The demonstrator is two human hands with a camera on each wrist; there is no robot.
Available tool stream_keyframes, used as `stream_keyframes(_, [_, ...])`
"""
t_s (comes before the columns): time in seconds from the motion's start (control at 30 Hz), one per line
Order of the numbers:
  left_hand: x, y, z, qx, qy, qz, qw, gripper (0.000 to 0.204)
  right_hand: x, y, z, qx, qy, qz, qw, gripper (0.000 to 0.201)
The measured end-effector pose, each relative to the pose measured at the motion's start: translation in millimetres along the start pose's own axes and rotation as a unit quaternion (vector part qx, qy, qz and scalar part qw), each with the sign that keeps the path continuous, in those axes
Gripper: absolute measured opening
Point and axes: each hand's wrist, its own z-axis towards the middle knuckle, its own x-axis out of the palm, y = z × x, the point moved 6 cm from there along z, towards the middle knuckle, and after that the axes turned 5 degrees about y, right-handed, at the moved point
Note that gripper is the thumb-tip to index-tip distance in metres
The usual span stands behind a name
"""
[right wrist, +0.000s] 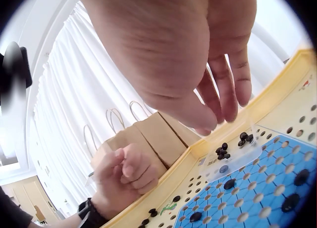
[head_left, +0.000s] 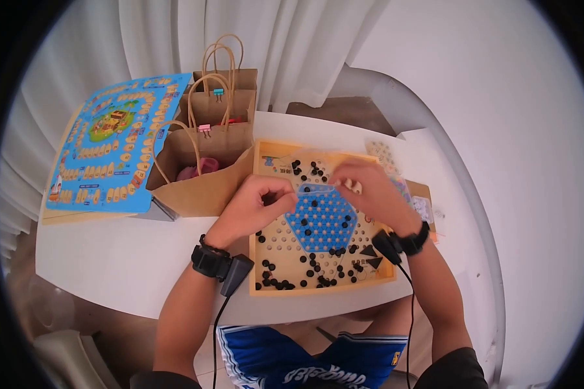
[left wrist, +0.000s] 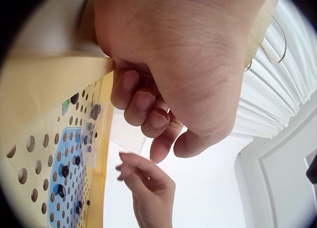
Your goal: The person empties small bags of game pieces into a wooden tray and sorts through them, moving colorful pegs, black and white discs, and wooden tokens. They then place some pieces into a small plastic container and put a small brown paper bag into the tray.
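Over the wooden game board (head_left: pixel 258 259), my right hand (head_left: pixel 370 194) pinches a clear plastic bag (right wrist: pixel 250 156) between thumb and fingertips. The bag hangs above the blue hexagon (head_left: pixel 321 223) of the board, black pegs showing through it in the right wrist view. My left hand (head_left: pixel 261 202), fingers curled, is raised over the board's left side, nearest the bag's left end. Nothing shows between its thumb and forefinger (left wrist: pixel 166 141) in the left wrist view. Loose black pegs (head_left: pixel 279 284) lie scattered over the board, several of them standing in the blue hexagon.
Brown paper bags (head_left: pixel 207 188) with handles stand left of the board, close by my left forearm. A blue printed game sheet (head_left: pixel 110 162) lies farther left. Small bagged pieces (head_left: pixel 422 211) lie at the right, beyond my right hand. White curtains (head_left: pixel 240 39) hang behind the table.
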Motion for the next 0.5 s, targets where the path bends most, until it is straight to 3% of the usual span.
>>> stream_keyframes(0.03, [0,0,0,0.009,-0.004,-0.009,1.000,0.020,-2,6,-13,0.032,0.041,0.001,0.999,0.011])
stream_keyframes(0.07, [-1,-2,0,0.012,-0.007,-0.012,1.000,0.020,-4,6,-28,0.032,0.044,-0.003,0.999,0.011])
stream_keyframes(0.13, [0,-4,0,0.018,0.008,-0.005,1.000,0.020,5,8,-55,0.017,0.134,-0.028,0.990,0.014])
stream_keyframes(0.23, [1,1,0,0.014,0.006,-0.014,1.000,0.020,20,14,-80,0.069,0.169,-0.006,0.983,0.017])
stream_keyframes(0.5, [1,-4,1,0.025,0.009,-0.015,1.000,0.027,44,-5,-88,0.060,0.193,-0.002,0.979,0.015])
